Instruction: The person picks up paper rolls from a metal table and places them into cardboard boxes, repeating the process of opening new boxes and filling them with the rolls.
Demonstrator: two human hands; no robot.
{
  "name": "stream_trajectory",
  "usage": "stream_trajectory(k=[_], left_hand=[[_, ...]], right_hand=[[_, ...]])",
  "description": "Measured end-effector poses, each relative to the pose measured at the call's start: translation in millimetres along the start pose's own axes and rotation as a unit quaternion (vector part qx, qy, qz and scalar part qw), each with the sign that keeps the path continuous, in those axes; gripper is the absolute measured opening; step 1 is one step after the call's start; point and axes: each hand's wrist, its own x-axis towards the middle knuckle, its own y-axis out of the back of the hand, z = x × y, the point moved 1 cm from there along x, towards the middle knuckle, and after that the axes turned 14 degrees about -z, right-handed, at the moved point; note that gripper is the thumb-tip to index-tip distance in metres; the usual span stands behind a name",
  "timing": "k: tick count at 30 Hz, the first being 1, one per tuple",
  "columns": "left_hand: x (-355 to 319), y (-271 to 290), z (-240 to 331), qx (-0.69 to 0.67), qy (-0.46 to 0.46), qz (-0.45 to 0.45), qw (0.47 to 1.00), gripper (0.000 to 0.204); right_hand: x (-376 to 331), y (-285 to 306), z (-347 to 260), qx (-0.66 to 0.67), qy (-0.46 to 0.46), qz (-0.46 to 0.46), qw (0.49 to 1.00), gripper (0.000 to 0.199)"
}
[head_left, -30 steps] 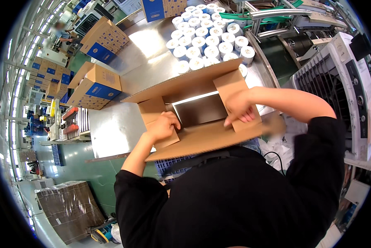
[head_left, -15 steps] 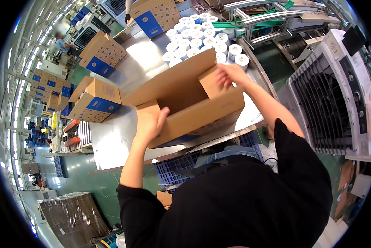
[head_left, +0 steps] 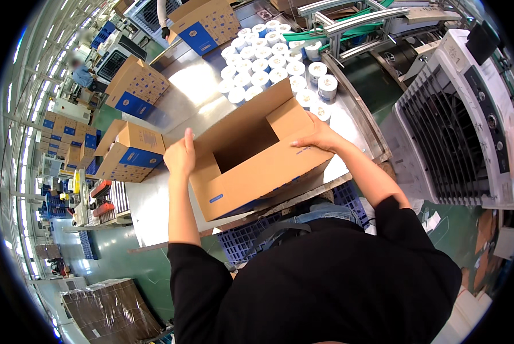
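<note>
An open cardboard box [head_left: 257,178] stands on the metal table in front of me, its long near flap folded outward and its long far flap raised. The inside looks dark, and I see no contents. My left hand [head_left: 180,156] is closed at the box's left end, thumb pointing up and fingers partly hidden. At the right end my right hand [head_left: 319,136] grips the box, its thumb lying over the near flap and its fingers behind the side. Beyond the box stand many white-and-blue round tubs [head_left: 277,61] in close rows.
Printed cardboard boxes stand at left [head_left: 132,152], farther left [head_left: 135,92] and at the far side [head_left: 202,31]. A large air cooler [head_left: 452,126] is at right. The metal table [head_left: 191,86] has a conveyor frame [head_left: 360,28] beyond it. Another person's gloved hand [head_left: 165,32] shows at the back.
My left hand has moved from the left flap to the box's outer left end. My right hand has come down onto the right end. The near flap now leans farther outward.
</note>
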Motion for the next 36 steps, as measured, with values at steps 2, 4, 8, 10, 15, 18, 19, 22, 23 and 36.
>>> stream_trajectory(k=[2, 4, 8, 10, 15, 18, 19, 22, 23, 36], left_hand=[[-30, -16, 1, -0.096, -0.015, -0.052, 0.994, 0.054], [-50, -95, -35, 0.201, -0.048, -0.006, 0.978, 0.056], [-53, -97, -106, 0.078, -0.064, -0.025, 0.995, 0.058], [-38, -102, -184, -0.082, -0.075, 0.013, 0.994, 0.053], [-70, -121, -279, -0.512, 0.210, -0.140, 0.821, 0.073], [-99, -96, -232, -0.788, -0.003, -0.109, 0.606, 0.072], [-122, -83, -206, -0.828, -0.026, -0.115, 0.548, 0.073], [-146, -116, -187, -0.849, 0.062, -0.081, 0.518, 0.076], [-146, -152, -195, -0.808, 0.029, -0.089, 0.582, 0.070], [-131, -78, -73, -0.704, 0.035, -0.088, 0.704, 0.057]], right_hand=[[-2, -4, -5, -0.002, -0.003, -0.011, 1.000, 0.100], [3, -18, -10, 0.024, 0.007, -0.017, 1.000, 0.098], [21, -77, 7, 0.055, 0.088, -0.023, 0.994, 0.084], [32, -105, 51, -0.093, 0.004, -0.019, 0.995, 0.081], [-15, -79, 79, 0.182, -0.241, -0.099, 0.948, 0.068], [-27, -60, 25, 0.304, -0.132, -0.216, 0.919, 0.047], [-29, -64, -31, 0.283, -0.136, -0.228, 0.922, 0.051], [-23, -80, -98, 0.244, -0.037, -0.262, 0.933, 0.054], [-17, -90, -111, 0.207, -0.020, -0.278, 0.938, 0.057], [53, -253, -78, 0.073, -0.127, -0.399, 0.905, 0.091]])
